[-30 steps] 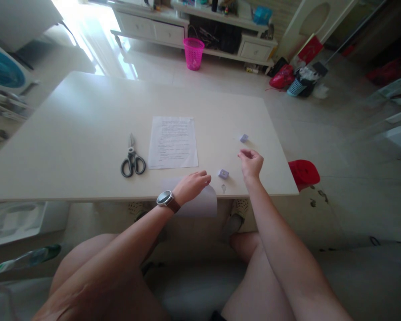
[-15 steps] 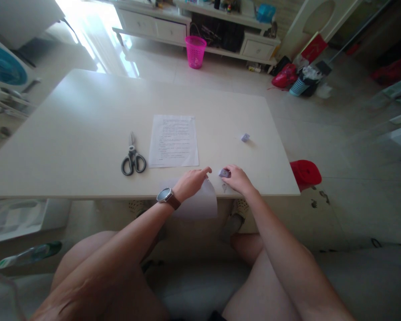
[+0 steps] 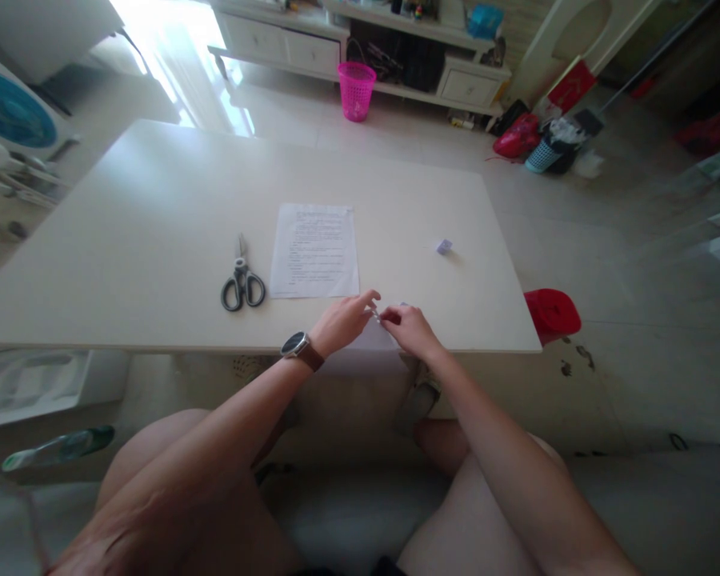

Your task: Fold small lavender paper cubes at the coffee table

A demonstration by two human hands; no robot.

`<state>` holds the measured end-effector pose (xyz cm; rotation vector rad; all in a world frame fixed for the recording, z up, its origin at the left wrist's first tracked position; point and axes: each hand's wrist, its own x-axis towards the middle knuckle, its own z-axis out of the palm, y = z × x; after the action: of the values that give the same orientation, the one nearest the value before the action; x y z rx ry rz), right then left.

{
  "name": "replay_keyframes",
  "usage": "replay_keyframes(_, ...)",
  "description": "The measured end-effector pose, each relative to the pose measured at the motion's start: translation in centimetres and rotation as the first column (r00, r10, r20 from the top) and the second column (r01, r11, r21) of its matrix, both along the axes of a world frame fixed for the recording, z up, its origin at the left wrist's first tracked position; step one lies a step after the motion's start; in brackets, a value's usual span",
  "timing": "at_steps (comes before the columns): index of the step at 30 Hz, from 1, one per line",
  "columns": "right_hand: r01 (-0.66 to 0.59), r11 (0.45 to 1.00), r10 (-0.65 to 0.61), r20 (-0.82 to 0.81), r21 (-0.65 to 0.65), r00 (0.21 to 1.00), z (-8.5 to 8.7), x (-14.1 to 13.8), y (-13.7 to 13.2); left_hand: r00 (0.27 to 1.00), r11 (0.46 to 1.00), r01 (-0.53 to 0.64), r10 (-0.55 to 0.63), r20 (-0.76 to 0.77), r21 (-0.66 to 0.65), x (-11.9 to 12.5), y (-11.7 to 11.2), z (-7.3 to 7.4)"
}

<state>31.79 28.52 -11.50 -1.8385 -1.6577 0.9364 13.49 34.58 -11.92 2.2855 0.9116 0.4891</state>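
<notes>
My left hand (image 3: 349, 317), with a watch (image 3: 295, 345) on its wrist, is at the table's near edge with its fingers curled together. A small whitish piece (image 3: 376, 314) shows between its fingertips and those of my right hand (image 3: 409, 326), which is closed in a pinch. What the piece is I cannot make out. Beneath both hands, a pale sheet of paper (image 3: 369, 346) hangs over the table edge, mostly hidden. Left of them lie a printed sheet (image 3: 315, 252) and scissors (image 3: 242, 276) with dark handles, blades pointing away. Behind my right knuckles a bit of something purplish shows.
A small folded whitish-purple piece (image 3: 444, 247) stands on the right of the white table (image 3: 174, 216). A red stool or bin (image 3: 553, 314) is by the right edge. Beyond the table are a pink basket (image 3: 356, 92) and a low white cabinet (image 3: 258, 42).
My right hand has left the small grey-purple thing it was touching and moved left to my left fingertips. The hanging sheet sits lower and flatter. The view has shifted slightly.
</notes>
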Motion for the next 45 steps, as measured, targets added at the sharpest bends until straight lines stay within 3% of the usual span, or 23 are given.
replay_keyframes(5,0.191,0.982,-0.191,-0.169,-0.015,0.967,-1.2,1.0,0.8,0.981,0.970,-0.175,0.186,-0.051,0.166,-0.5,0.5,1.3)
replay_keyframes(12,0.281,0.956,-0.293,-0.383,-0.089,0.876,-2.3,1.2,1.5,0.979,0.974,-0.181,0.191,-0.069,0.134,-0.7,0.8,1.6)
replay_keyframes(15,0.253,0.967,-0.247,-0.278,-0.015,0.928,-1.8,1.5,1.4,0.987,0.981,-0.140,0.150,-0.065,0.135,-0.7,0.7,1.5)
replay_keyframes(17,0.232,0.967,-0.221,-0.101,0.108,0.970,-1.4,2.2,1.4,0.990,0.981,-0.117,0.128,-0.065,0.152,-0.7,0.7,1.4)
replay_keyframes(20,0.171,0.956,-0.219,0.191,0.238,0.957,-1.1,3.5,1.2,0.992,0.979,-0.101,0.113,-0.063,0.174,-0.8,0.8,1.3)
replay_keyframes(24,0.107,0.983,-0.155,0.369,0.147,0.917,-1.6,4.6,0.9,0.991,0.977,-0.103,0.117,-0.062,0.186,-0.9,0.9,1.1)
replay_keyframes(27,0.069,0.995,-0.089,0.364,0.067,0.927,-2.0,4.6,0.8,0.991,0.978,-0.103,0.116,-0.060,0.183,-0.9,0.9,0.9)
replay_keyframes(31,0.031,0.996,-0.058,0.359,0.080,0.932,-2.2,4.5,0.8,0.992,0.977,-0.105,0.116,-0.054,0.186,-0.9,1.0,0.7)
replay_keyframes(34,0.065,0.992,-0.094,0.285,0.112,0.954,-2.4,4.4,1.1,0.991,0.976,-0.110,0.122,-0.053,0.187,-0.9,1.1,0.7)
replay_keyframes(40,0.213,0.973,-0.202,-0.122,0.088,0.972,-1.8,3.7,1.4,0.988,0.971,-0.127,0.142,-0.058,0.201,-1.0,1.2,0.7)
replay_keyframes(45,0.186,0.975,-0.163,-0.176,0.121,0.971,-1.2,3.1,1.2,0.987,0.967,-0.137,0.152,-0.054,0.215,-1.0,1.2,0.6)
